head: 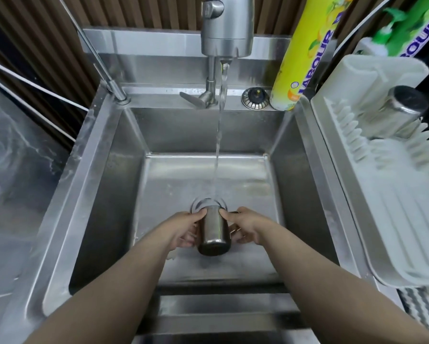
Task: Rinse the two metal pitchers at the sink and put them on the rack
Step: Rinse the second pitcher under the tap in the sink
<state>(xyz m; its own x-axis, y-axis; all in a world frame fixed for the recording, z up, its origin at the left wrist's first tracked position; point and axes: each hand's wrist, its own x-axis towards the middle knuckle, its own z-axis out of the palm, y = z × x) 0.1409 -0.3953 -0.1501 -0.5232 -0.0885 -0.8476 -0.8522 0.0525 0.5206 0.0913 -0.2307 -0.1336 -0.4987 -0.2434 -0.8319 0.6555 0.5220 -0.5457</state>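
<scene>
A metal pitcher (213,232) lies tilted low in the steel sink (104,184), its mouth pointing away toward the drain and its base toward me. My left hand (185,229) grips its left side and my right hand (243,227) grips its right side near the handle. Water runs from the tap (227,28) in a thin stream that lands just beyond the pitcher's mouth. A second metal pitcher (399,110) sits upside down at the back of the white rack (392,194) on the right.
A yellow bottle (305,53) stands at the sink's back right corner, beside a sink plug (255,98). A green bottle (407,23) stands behind the rack. A thin second spout (96,63) rises at the back left. Clear plastic sheeting (14,155) covers the left counter.
</scene>
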